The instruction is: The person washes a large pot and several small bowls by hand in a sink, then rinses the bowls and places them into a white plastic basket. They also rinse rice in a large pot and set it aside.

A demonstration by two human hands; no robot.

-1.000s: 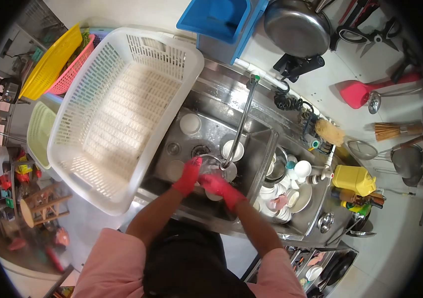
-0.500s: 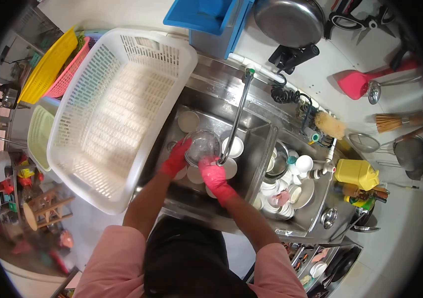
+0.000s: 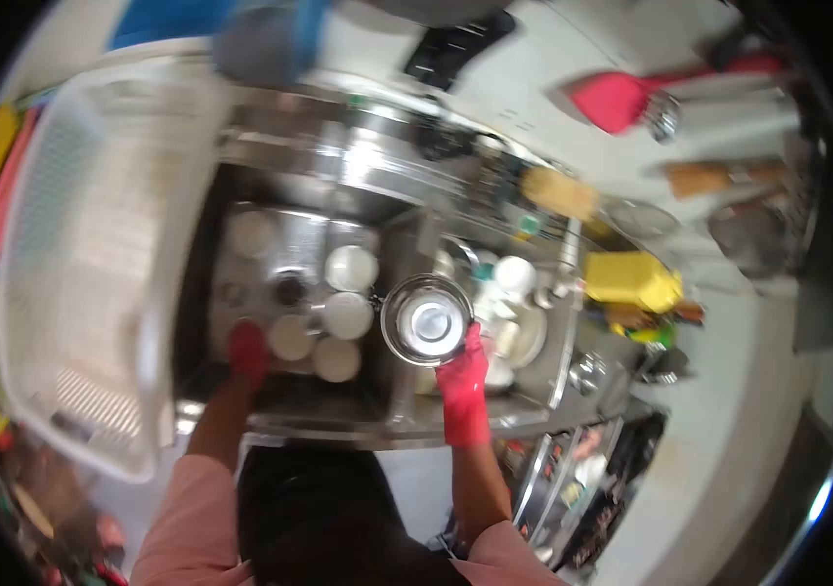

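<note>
My right hand (image 3: 463,376), in a red glove, grips the rim of a round metal bowl (image 3: 427,320), held over the divider between the two sink basins. In the left basin (image 3: 211,244) my left hand (image 3: 248,352), also gloved in red, is blurred, and its fingers cannot be made out. Several white bowls stand in that basin, among them one bowl (image 3: 351,269) near the divider. White dishes (image 3: 514,276) are piled up in the right basin, partly behind the metal bowl.
A large white plastic basket (image 3: 94,254) stands left of the sink. Beyond the right basin are a yellow jug (image 3: 633,280) and a sponge (image 3: 558,192). A red spatula (image 3: 612,102) and a strainer (image 3: 641,217) are at the upper right.
The metal bowl has moved right, from the left basin to the divider, in my right hand. My left hand has come off it and is lower in the left basin. The view has shifted right.
</note>
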